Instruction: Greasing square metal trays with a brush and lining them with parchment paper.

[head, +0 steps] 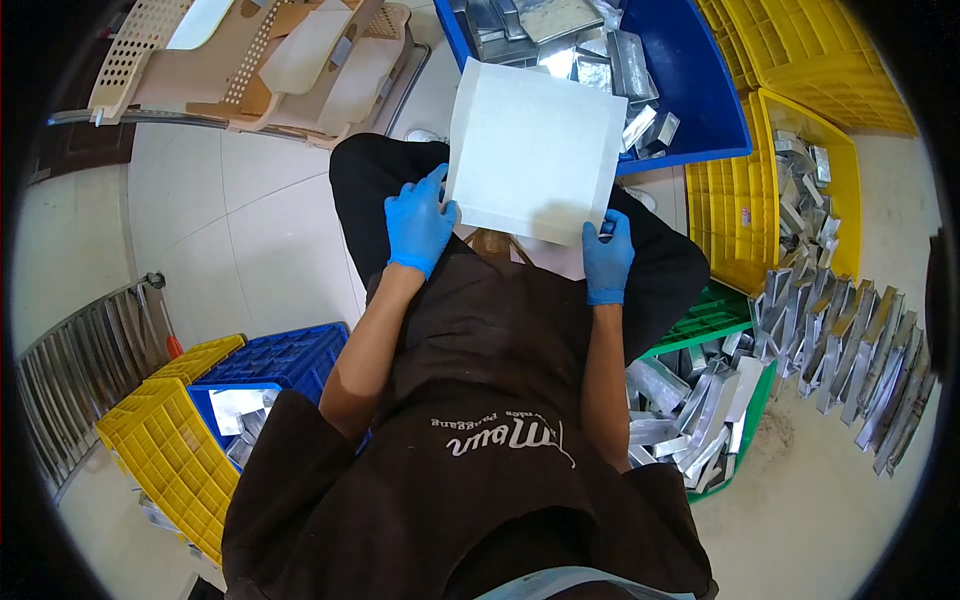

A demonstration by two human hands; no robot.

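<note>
A square white sheet (536, 150), with narrow folded edges along its sides, lies over my knees and tilts slightly. It looks like paper or thin card. My left hand (421, 221), in a blue glove, grips its lower left corner, the index finger lying along the left edge. At the lower right corner, my right hand (609, 255), also blue-gloved, pinches the sheet between thumb and curled fingers. Behind the far edge stands a blue plastic crate (694, 82) holding metal tins (634, 67). Part of a wooden stool seat (491, 244) shows under the near edge.
Yellow crates (731, 195) and a green crate (752, 442) with metal tins stand on my right, near a row of stacked tins (847, 352). Beige perforated trays (255, 67) fill the upper left. Yellow (169, 450) and blue crates (277, 360) stand at lower left, beside a metal rack (90, 375).
</note>
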